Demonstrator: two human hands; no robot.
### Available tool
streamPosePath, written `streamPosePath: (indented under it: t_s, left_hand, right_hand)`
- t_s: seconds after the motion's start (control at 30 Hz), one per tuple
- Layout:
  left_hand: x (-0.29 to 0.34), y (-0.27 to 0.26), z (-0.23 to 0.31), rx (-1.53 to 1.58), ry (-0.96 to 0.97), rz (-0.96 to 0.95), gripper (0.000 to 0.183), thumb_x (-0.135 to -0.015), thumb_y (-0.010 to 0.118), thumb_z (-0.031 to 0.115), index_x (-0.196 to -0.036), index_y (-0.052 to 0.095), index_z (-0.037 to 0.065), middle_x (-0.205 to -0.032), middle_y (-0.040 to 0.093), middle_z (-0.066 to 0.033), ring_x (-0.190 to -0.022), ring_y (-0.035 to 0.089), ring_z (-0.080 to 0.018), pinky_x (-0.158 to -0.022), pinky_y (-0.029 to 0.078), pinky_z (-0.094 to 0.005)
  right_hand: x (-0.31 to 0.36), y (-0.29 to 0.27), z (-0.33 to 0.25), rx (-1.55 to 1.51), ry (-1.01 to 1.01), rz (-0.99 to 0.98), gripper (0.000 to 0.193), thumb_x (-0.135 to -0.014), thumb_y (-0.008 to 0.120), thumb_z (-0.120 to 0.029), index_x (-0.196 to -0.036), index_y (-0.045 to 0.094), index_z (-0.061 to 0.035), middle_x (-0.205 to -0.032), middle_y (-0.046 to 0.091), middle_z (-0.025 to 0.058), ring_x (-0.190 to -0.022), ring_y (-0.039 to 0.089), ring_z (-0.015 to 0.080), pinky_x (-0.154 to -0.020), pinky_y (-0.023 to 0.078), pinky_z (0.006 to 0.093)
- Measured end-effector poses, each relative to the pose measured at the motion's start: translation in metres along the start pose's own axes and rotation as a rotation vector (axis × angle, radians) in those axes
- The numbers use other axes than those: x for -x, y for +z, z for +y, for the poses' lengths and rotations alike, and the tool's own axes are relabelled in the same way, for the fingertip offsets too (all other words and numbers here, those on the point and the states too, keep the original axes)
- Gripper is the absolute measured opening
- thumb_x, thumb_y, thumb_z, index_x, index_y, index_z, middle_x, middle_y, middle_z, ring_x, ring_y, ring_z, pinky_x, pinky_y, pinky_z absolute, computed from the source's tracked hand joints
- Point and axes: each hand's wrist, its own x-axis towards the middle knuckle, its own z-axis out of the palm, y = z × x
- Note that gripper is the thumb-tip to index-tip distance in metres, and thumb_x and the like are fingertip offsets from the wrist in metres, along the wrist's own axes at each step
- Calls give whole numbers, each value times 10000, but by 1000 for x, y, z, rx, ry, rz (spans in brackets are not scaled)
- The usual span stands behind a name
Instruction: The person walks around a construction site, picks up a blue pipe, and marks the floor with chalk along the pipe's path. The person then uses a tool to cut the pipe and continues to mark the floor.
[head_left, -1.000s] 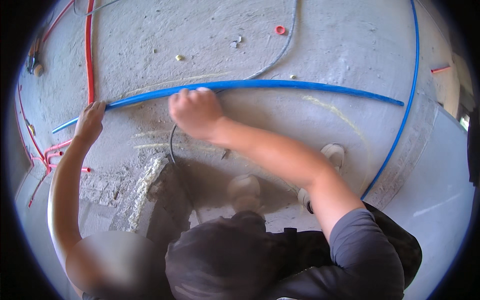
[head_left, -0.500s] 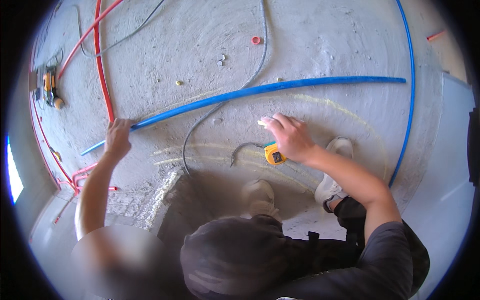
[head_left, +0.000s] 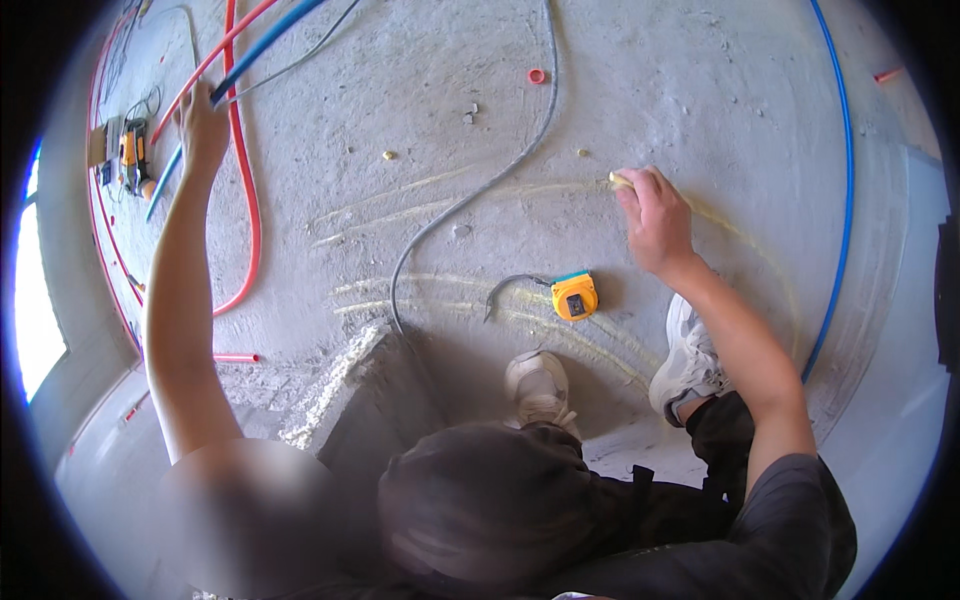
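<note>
My left hand (head_left: 203, 135), raised at the far left, is closed around a blue pipe (head_left: 262, 50). The pipe slants up and right past the hand, out of the top of the view. Its lower end shows at the left of my wrist. My right hand (head_left: 658, 225) pinches a short stick of yellow chalk (head_left: 622, 181) close to the concrete floor. The chalk's tip is at the right end of a pale yellow line (head_left: 560, 188). A yellow tape measure (head_left: 575, 297) with a dark wrist strap lies on the floor, nearer me than my right hand.
Red pipes (head_left: 247, 210) lie by my left arm, and a grey cable (head_left: 470, 195) winds across the floor. Another blue pipe (head_left: 848, 190) runs along the right. A yellow-and-black tool (head_left: 131, 157) stands far left. A broken concrete edge (head_left: 340, 375) is near my shoes (head_left: 540, 385).
My left hand has lifted the blue pipe away and swung it to the upper left, uncovering the chalk lines. My right hand has moved right and farther away with the chalk.
</note>
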Motion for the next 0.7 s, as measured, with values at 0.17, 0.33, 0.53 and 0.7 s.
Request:
streamPosePath:
  t_s: [0.17,0.33,0.53,0.7]
  left_hand:
    - [26,-10,140,335,74,-14,289,-839,644,177,-1100,599,62,-1097,598,-166,-1058,555,-358,-910,440,-481]
    - [111,-64,287,536,270,-731,288,-892,615,296,-943,630,13,-1022,591,-174,-1004,576,-317,-879,485,-438]
    - [134,-39,312,537,360,-553,152,-813,539,123,-889,590,2,-922,582,-174,-930,586,-316,-876,484,-447]
    - [135,-28,274,475,311,-378,146,-771,515,93,-895,568,34,-812,581,-119,-743,590,-235,-753,497,-437]
  right_hand:
    - [-34,9,-13,56,49,4,214,-883,641,-223,-1029,608,-70,-957,658,126,-863,638,350,-716,497,441]
    - [-61,25,-21,140,160,-178,234,-865,658,-247,-999,600,-64,-947,667,156,-870,638,376,-731,489,474]
    - [-69,23,-8,189,203,-189,270,-885,631,-310,-1006,592,-72,-946,673,181,-873,633,403,-730,489,492]
    - [-104,12,13,208,342,11,360,-910,605,-379,-1082,592,-64,-941,680,180,-877,649,397,-733,498,471]
